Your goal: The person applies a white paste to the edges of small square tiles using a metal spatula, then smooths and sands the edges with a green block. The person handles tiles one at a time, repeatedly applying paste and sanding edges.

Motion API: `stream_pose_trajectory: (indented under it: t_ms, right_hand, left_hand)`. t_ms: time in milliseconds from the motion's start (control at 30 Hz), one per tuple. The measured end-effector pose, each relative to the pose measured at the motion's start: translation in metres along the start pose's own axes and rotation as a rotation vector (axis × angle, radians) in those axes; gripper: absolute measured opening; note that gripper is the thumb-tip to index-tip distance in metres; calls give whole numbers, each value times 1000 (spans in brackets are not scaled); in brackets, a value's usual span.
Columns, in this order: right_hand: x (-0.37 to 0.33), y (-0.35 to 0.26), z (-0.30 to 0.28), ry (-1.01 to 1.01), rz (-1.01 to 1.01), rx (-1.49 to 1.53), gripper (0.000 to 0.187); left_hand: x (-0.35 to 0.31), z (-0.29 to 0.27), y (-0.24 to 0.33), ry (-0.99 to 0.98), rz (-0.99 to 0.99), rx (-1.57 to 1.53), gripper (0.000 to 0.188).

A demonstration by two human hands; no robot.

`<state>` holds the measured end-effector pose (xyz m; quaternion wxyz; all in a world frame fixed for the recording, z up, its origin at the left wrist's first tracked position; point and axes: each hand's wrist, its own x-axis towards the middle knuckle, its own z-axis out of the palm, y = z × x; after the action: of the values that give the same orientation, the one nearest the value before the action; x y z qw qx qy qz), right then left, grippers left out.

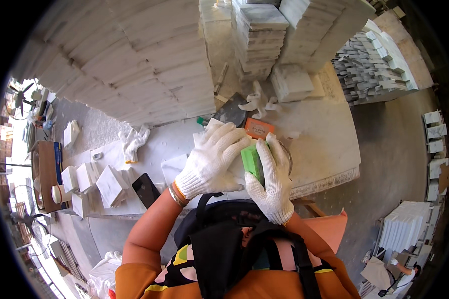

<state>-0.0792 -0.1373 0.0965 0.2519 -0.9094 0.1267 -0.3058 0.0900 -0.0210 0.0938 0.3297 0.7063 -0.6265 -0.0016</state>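
Observation:
White knit gloves cover both hands. My left hand (212, 159) lies across a white marble tile (197, 139), fingers over it and thumb on the near side; most of that tile is hidden under the glove. My right hand (273, 179) is closed around a bright green rectangular block (252, 162), which looks like an abrasive hand pad. The green block's left side comes close to my left fingertips; whether it touches the tile I cannot tell. Just beyond the hands sits an orange block (259, 129) with dark print.
A tall wall of stacked marble tiles (119, 60) rises at the back left, with another stack (261, 40) behind. Loose tiles (112, 185) and a black phone (145, 190) lie left. Spare gloves (133, 143) rest on the table (324, 149). Another person (406, 276) is far right.

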Motion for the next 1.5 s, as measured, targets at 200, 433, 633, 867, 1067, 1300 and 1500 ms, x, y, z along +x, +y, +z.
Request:
stream_pose_trajectory:
  t_ms: [200, 433, 633, 867, 1067, 1300, 1500]
  right_hand:
    - [5, 46, 16, 89, 295, 290, 66]
    - [8, 36, 11, 32, 197, 126, 69]
    - [4, 6, -6, -17, 38, 12, 71]
    - [12, 65, 17, 51, 361, 305, 66]
    - [-8, 11, 3, 35, 98, 137, 69]
    - [-8, 79, 13, 65, 425, 438, 67]
    - [-8, 63, -5, 92, 742, 921, 74]
  left_hand:
    - [1, -6, 1, -63, -16, -14, 93]
    - [5, -11, 7, -96, -13, 28, 95]
    - [1, -4, 3, -32, -6, 11, 93]
    - [2, -6, 3, -77, 0, 12, 95]
    - [0, -3, 0, -104, -23, 36, 99]
    - [-3, -4, 1, -77, -1, 37, 98]
    - [18, -31, 4, -336, -19, 67, 89]
